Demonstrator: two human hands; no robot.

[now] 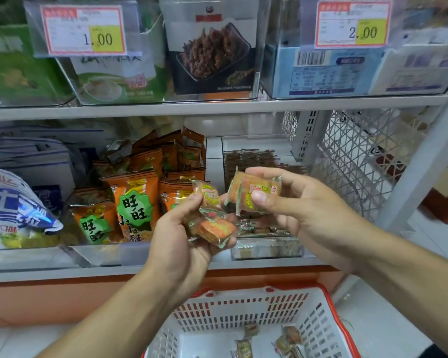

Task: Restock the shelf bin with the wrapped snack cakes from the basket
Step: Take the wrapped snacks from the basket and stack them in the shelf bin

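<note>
My left hand [181, 244] grips several wrapped snack cakes [212, 223], orange squares in clear wrappers with green and red labels. My right hand [303, 202] pinches two more snack cakes [251, 191] between thumb and fingers, raised in front of the clear shelf bin [267, 250]. That bin holds several of the same cakes along its front. Below, the white basket with a red rim [329, 313] holds a few loose cakes [287, 339] on its floor.
To the left of the bin stands a clear bin of orange snack packets [132, 202], then blue and white bags [13, 202]. A white wire mesh divider [352, 161] rises on the right. The upper shelf [217, 107] carries boxed goods and price tags.
</note>
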